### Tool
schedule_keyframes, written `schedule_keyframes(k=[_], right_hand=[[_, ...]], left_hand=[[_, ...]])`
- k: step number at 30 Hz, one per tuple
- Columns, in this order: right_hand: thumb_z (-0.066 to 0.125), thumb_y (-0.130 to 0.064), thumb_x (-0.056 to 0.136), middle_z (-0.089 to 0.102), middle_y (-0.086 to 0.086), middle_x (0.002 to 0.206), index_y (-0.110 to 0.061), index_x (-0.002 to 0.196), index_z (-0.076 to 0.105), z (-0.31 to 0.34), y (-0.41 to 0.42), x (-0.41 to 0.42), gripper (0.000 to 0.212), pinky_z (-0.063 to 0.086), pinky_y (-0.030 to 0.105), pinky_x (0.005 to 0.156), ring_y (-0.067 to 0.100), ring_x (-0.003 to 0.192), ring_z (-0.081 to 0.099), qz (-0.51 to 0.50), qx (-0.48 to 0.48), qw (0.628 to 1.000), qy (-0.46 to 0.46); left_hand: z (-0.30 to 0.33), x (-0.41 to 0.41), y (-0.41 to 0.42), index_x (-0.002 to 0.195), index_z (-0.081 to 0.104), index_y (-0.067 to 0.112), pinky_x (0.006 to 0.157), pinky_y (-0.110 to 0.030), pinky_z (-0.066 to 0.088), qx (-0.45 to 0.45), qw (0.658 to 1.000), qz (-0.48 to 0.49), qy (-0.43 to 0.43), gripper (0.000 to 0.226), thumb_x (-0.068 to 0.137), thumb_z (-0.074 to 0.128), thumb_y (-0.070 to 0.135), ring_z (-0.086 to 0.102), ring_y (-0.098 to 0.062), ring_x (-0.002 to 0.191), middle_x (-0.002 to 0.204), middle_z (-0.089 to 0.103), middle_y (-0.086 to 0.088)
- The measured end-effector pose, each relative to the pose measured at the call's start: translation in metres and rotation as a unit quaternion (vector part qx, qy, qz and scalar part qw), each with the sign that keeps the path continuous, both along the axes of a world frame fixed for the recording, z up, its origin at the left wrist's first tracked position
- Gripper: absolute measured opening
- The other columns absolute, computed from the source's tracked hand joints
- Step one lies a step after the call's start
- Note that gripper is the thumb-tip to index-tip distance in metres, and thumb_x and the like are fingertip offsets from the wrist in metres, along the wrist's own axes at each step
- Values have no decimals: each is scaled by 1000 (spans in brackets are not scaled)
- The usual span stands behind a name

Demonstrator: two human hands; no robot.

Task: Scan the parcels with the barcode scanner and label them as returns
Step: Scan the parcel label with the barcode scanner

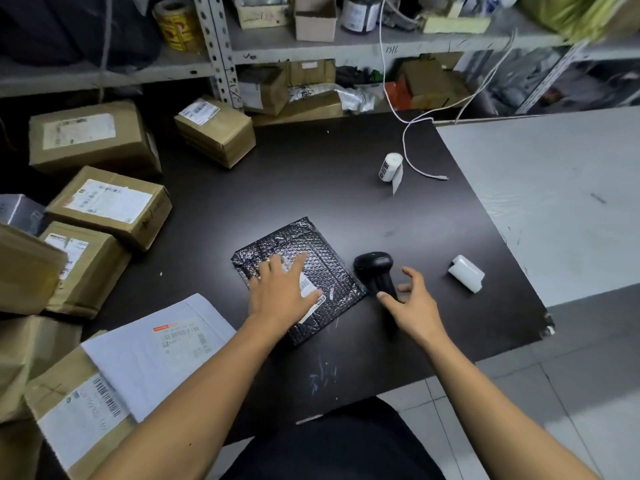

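Note:
A black bubble-wrap parcel (323, 258) lies flat in the middle of the dark table (294, 174). My left hand (282, 289) presses palm-down on it, fingers spread, covering most of its white barcode label (307, 285). Just to the parcel's right lies the black barcode scanner (375, 270). My right hand (414, 299) hovers at the scanner's handle with fingers apart, thumb near the grip, not closed on it. A white roll of labels (390, 167) lies farther back on the table.
Taped cardboard parcels (107, 206) crowd the table's left side, with a white mailer (156, 351) near the front left. A small white device (465, 273) sits at the right. A white cable (420, 168) trails from the shelf (311, 46) behind.

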State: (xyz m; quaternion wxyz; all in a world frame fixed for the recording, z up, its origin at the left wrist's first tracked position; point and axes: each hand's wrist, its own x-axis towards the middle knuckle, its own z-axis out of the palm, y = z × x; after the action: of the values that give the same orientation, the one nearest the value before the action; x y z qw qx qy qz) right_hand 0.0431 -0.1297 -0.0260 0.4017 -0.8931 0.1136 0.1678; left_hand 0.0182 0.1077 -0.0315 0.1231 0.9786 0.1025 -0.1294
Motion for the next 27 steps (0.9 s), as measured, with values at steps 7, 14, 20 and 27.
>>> schedule_keyframes(k=[7,14,20,27], right_hand=[[68,-34,89,55,-1,118,-24,142,39,7,-14,4,61,43,27,85,16,102,59,-39,39,997,-48],[65,-35,92,55,-3,116,-24,138,43,0,-46,57,53,48,29,86,14,103,58,-20,64,996,-57],[63,-36,92,59,-3,112,-22,131,48,-2,-68,135,44,43,25,79,6,86,59,22,66,997,-40],[61,-37,92,57,-3,114,-20,133,47,-12,-85,206,47,41,28,83,17,101,58,84,57,995,-8]], left_hand=[[20,30,-46,148,31,30,102,-46,40,-84,993,-54,-65,62,94,52,50,32,-27,134,145,37,-6],[31,82,-98,146,38,30,101,-41,40,-109,990,-45,-75,53,95,52,42,37,-25,131,138,43,-4],[31,139,-136,145,41,28,102,-40,39,-130,990,13,-60,52,95,53,39,38,-24,130,136,47,-3],[26,171,-169,144,42,27,104,-40,39,-130,990,44,-40,51,95,54,36,37,-25,131,137,48,-3]])
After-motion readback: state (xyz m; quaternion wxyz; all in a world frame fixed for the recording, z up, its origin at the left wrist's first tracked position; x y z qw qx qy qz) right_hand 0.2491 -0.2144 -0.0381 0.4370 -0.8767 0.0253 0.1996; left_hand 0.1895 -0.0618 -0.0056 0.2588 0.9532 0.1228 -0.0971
